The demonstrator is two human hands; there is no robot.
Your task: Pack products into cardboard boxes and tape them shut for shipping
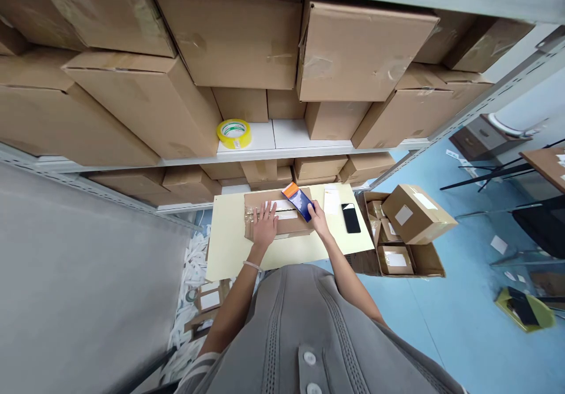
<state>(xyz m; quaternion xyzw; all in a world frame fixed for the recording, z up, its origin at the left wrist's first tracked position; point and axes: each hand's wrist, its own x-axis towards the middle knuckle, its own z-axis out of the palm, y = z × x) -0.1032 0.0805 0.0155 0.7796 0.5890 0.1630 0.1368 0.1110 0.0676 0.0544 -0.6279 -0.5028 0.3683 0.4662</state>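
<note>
A cardboard box (291,227) lies on the pale yellow table (225,252) in front of me, with a whitish strip along its middle. My left hand (265,224) rests flat on the left part of its top, fingers spread. In my right hand (318,218) is a dark blue and orange packet (299,200), pinched at its lower right end and tilted above the box's right side. What the packet contains cannot be made out. Right of the box lie a white paper slip (331,199) and a black phone (351,218).
Metal shelves (189,159) hold several cardboard boxes (366,49), with a yellow tape roll (233,133) at the shelf's front edge. A large open carton (430,261) with smaller boxes stands right of the table. Paper scraps (188,276) cover the floor at left.
</note>
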